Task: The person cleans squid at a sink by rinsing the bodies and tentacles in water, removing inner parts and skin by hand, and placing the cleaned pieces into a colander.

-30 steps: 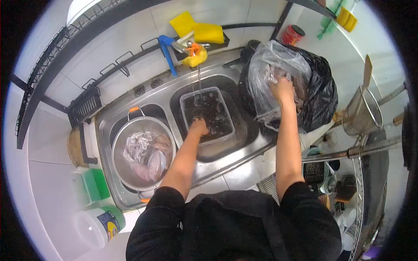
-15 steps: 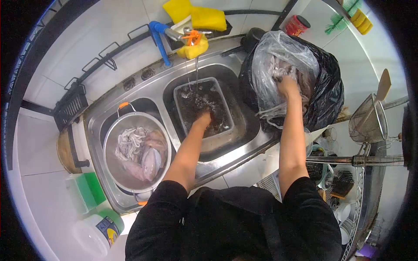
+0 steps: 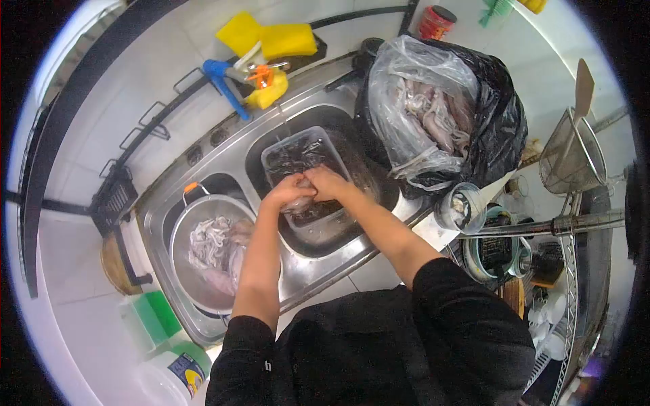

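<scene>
Both hands meet over a clear plastic container [image 3: 336,153] of dark water in the right sink basin. My left hand [image 3: 290,192] curls round a pale, wet squid [image 3: 298,206], its fingers closed. My right hand [image 3: 326,183] pinches at the same squid from the right, fingertips against the left hand. Much of the squid is hidden by the hands. To the left, a metal pot [image 3: 179,254] with orange handles holds several squid [image 3: 218,243]. On the right, more squid [image 3: 437,118] lie in a clear plastic bag [image 3: 387,101] inside a black bag [image 3: 502,111].
Behind the container stands a tap [image 3: 261,76] with yellow sponges [image 3: 288,42] above it. A clear cup [image 3: 460,207] is at the counter's right edge, near a mesh strainer [image 3: 572,162]. A green box [image 3: 159,311] and a labelled white tub [image 3: 172,375] sit at lower left.
My right hand has left the squid bag and moved left over the container. My left hand has come up out of the water, and both hands now meet at a squid.
</scene>
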`<action>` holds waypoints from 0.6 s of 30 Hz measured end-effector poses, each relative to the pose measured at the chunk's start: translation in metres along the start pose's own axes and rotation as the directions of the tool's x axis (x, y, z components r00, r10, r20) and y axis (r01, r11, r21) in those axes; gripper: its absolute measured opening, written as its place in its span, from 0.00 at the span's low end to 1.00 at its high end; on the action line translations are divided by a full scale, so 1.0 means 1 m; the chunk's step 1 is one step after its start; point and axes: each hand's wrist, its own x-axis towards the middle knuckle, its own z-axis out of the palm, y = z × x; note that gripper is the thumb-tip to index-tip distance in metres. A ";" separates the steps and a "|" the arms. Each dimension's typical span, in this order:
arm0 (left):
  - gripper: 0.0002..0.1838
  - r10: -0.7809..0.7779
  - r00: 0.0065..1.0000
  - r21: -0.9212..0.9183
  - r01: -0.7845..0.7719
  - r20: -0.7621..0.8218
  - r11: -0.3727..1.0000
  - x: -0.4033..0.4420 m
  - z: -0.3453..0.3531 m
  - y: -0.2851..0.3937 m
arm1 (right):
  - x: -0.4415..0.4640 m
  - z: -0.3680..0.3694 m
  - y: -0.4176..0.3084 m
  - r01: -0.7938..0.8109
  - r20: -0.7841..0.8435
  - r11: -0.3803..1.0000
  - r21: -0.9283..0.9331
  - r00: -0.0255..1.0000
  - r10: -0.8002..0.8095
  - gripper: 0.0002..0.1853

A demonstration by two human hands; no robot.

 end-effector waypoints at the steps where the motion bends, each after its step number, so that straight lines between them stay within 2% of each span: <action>1: 0.33 0.003 1.000 0.005 -0.003 0.019 1.000 0.006 -0.003 -0.007 | 0.002 -0.002 0.000 -0.065 0.120 0.995 0.080 0.991 0.055 0.30; 2: 0.33 -0.078 0.996 0.231 0.084 -0.032 0.969 0.006 -0.005 0.002 | 0.000 0.003 -0.001 -0.181 0.133 0.979 0.093 0.977 0.168 0.27; 3: 0.34 -0.141 0.985 0.440 0.172 -0.103 0.881 0.007 -0.005 0.012 | 0.001 0.016 0.006 -0.197 0.125 0.976 0.094 0.975 0.185 0.27; 4: 0.34 -0.099 0.977 0.566 0.190 -0.188 0.802 0.005 0.000 0.021 | 0.004 0.030 0.012 -0.258 0.144 0.965 0.044 0.958 0.250 0.23; 5: 0.34 -0.097 0.979 0.574 0.182 -0.177 0.799 0.009 0.005 0.021 | 0.009 0.052 0.023 -0.315 0.161 0.949 -0.006 0.936 0.312 0.20; 6: 0.32 -0.085 0.947 0.598 0.263 -0.309 0.757 0.013 0.009 0.020 | 0.019 0.093 0.045 -0.326 0.154 0.945 -0.001 0.934 0.323 0.20; 7: 0.29 -0.063 0.898 0.610 0.345 -0.435 0.713 0.016 0.012 0.020 | 0.031 0.145 0.072 -0.431 0.181 0.902 0.018 0.889 0.421 0.16; 8: 0.27 -0.089 0.853 0.510 0.387 -0.515 0.768 0.018 0.010 0.019 | 0.038 0.171 0.083 -0.529 0.213 0.848 0.036 0.833 0.510 0.13; 9: 0.27 -0.085 0.858 0.522 0.383 -0.506 0.763 0.026 0.008 -0.003 | 0.036 0.156 0.070 -0.537 0.208 0.842 0.046 0.830 0.518 0.13; 10: 0.27 0.102 0.709 0.432 0.302 -0.697 0.850 0.041 0.007 -0.040 | 0.027 0.118 0.044 -0.619 0.167 0.767 0.169 0.785 0.597 0.13; 11: 0.28 0.236 0.479 0.359 0.182 -0.846 0.916 0.050 0.009 -0.061 | 0.018 0.076 0.019 -0.678 0.138 0.676 0.290 0.728 0.671 0.13; 12: 0.31 -0.019 0.515 -0.012 0.018 -0.857 1.000 0.049 0.022 -0.050 | 0.013 0.040 0.005 -0.666 0.178 0.673 0.322 0.740 0.648 0.16; 13: 0.31 -0.017 0.525 -0.009 0.017 -0.851 1.000 0.041 0.025 -0.033 | 0.009 0.012 -0.005 -0.657 0.217 0.665 0.355 0.750 0.624 0.20; 14: 0.30 -0.280 0.674 -0.470 -0.112 -0.684 0.876 0.035 0.030 -0.011 | 0.003 0.001 -0.014 -0.532 0.140 0.752 0.389 0.841 0.523 0.22; 15: 0.28 -0.413 0.825 -0.834 -0.122 -0.387 0.538 0.038 0.038 -0.001 | -0.003 0.000 -0.020 -0.402 0.056 0.820 0.406 0.907 0.417 0.26; 16: 0.22 -0.479 0.822 -0.801 0.046 -0.309 0.597 0.040 0.034 -0.001 | -0.002 0.006 -0.029 -0.380 -0.030 0.858 0.346 0.909 0.415 0.25; 17: 0.18 -0.326 0.925 -0.908 -0.046 -0.197 0.416 0.065 0.019 -0.057 | -0.004 0.015 -0.034 -0.357 -0.110 0.892 0.278 0.911 0.399 0.25; 18: 0.17 -0.281 0.945 -0.931 -0.059 -0.168 0.359 0.074 0.011 -0.083 | -0.015 0.014 -0.035 -0.371 -0.110 0.887 0.276 0.904 0.412 0.25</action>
